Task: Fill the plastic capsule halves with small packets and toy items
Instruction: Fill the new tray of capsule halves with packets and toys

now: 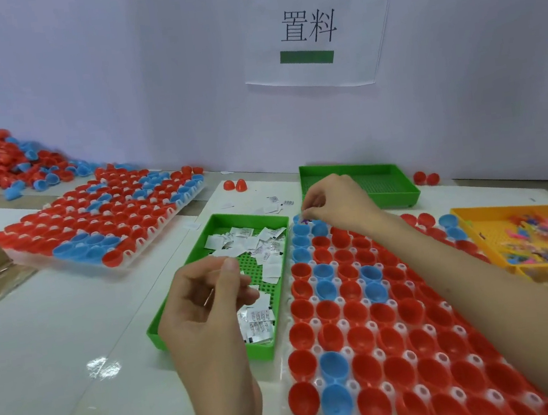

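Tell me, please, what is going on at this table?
A person is filling capsule halves that sit in a clear holder. The right hand pinches a small toy item over the blue halves at the holder's far end. The left hand, fingers curled, seems to hold one of the packets above the green tray. The nearer halves look empty. More toys lie in the orange tray on the right.

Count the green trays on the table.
2. One green tray holding white packets lies beside the left hand; the other sits farther back, behind the right hand. None appears hidden.
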`<state>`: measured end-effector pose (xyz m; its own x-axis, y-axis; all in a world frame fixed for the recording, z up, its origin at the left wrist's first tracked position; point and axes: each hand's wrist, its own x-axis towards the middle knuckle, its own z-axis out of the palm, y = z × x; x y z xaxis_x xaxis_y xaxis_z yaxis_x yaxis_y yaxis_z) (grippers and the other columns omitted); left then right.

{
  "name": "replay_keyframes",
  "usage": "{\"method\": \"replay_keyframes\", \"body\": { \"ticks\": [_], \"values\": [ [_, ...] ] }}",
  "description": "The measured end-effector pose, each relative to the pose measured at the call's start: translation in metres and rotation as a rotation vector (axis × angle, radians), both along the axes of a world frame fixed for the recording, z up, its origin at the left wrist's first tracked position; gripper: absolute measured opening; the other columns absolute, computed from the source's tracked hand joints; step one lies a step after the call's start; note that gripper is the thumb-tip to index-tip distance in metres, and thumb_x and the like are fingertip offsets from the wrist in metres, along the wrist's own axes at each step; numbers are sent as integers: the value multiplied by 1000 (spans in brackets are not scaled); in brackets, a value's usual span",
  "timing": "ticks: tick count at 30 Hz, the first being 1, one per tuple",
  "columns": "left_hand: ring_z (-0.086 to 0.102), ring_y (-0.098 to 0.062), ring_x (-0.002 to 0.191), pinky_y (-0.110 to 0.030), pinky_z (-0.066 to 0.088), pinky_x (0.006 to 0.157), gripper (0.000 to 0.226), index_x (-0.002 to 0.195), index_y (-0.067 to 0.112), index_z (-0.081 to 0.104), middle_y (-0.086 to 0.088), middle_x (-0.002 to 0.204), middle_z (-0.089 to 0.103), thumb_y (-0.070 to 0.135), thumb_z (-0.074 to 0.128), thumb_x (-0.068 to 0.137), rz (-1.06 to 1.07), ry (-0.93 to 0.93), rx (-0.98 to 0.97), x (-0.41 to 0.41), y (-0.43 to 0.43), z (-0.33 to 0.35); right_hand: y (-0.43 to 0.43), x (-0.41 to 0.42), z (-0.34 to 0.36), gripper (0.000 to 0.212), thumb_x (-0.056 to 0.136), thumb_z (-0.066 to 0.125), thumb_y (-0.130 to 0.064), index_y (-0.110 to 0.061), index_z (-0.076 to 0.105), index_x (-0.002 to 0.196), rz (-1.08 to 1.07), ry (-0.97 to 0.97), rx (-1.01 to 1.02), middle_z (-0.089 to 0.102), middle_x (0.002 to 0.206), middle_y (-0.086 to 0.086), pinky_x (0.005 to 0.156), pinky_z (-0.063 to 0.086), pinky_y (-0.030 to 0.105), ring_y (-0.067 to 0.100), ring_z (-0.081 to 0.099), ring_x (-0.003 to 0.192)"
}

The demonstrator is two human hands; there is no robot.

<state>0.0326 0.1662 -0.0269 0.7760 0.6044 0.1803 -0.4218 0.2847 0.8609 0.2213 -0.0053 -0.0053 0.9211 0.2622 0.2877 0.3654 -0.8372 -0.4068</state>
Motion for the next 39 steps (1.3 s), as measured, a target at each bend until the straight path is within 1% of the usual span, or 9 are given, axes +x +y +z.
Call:
{"method": "replay_keyframes", "body": {
  "ticks": [6, 12, 17, 20, 25, 29, 32, 36, 39],
  "values": [
    [60, -13, 62, -19, 53, 60, 13, 81, 18, 70, -4, 67, 62, 10, 68, 90, 8, 10, 14, -1, 5, -3, 7, 3, -6, 4, 81, 79, -20, -24, 78, 81, 27, 0, -17, 72, 75, -11, 77, 55, 30, 4, 66, 74],
    [60, -13, 63, -20, 52, 61, 14, 80, 19, 69, -6, 68, 62, 10, 68, 91, 19, 12, 19, -2, 7, -3, 8, 1, -2, 5, 80, 78, -15, -19, 78, 80, 36, -72, 66, 72, 71, -12, 67, 49, 12, -8, 61, 64],
    [62, -12, 64, -20, 53, 63, 9, 85, 17, 70, -4, 68, 64, 11, 68, 91, 18, 26, 33, -4, 7, -3, 9, 0, -10, 10, 79, 76, -8, -17, 78, 77, 69, 1, -55, 66, 63, -16, 57, 44, 3, -7, 61, 61],
    [62, -12, 64, -19, 53, 63, 8, 85, 16, 69, -4, 68, 63, 10, 68, 91, 15, 25, 37, -5, 8, -3, 11, 3, -12, 8, 79, 77, -9, -17, 78, 77, 60, 28, -68, 65, 62, -16, 56, 42, 4, -5, 62, 63],
    [62, -13, 65, -21, 53, 63, 9, 85, 16, 69, -5, 69, 63, 10, 68, 91, 15, 28, 30, -4, 8, -2, 19, 7, -15, 2, 81, 77, -10, -11, 78, 81, 99, 44, -155, 73, 76, -2, 72, 57, 29, 9, 67, 70],
    [61, -13, 65, -20, 53, 63, 10, 84, 17, 70, -5, 68, 63, 10, 68, 91, 9, 26, 32, -6, 7, -2, 16, 8, -15, 3, 83, 77, -12, -11, 79, 81, 115, 73, -137, 76, 79, 1, 65, 53, 22, 5, 63, 65],
    [62, -13, 64, -19, 53, 62, 9, 85, 16, 70, -6, 68, 63, 11, 69, 91, 19, 27, 31, -4, 9, -3, 10, 11, -10, 22, 91, 72, -26, -18, 74, 70, 125, 125, -148, 64, 57, -11, 52, 36, 16, 2, 50, 45],
    [63, -13, 65, -19, 53, 62, 12, 83, 20, 71, -4, 69, 67, 11, 69, 90, 9, 47, 98, -2, 11, -6, 7, 10, -5, 46, 100, 56, -42, -6, 71, 76, 53, 78, -218, 46, 50, -4, 85, 39, 33, 12, 42, 49],
    [68, -7, 72, -14, 52, 64, 18, 84, 28, 73, 5, 77, 74, 12, 67, 91, -56, 122, 384, 3, 18, -7, 0, -1, 9, 38, 99, 55, -41, -15, 71, 77, 50, 45, -140, 64, 64, 0, 97, 40, 39, 13, 54, 61]
  ]
}}
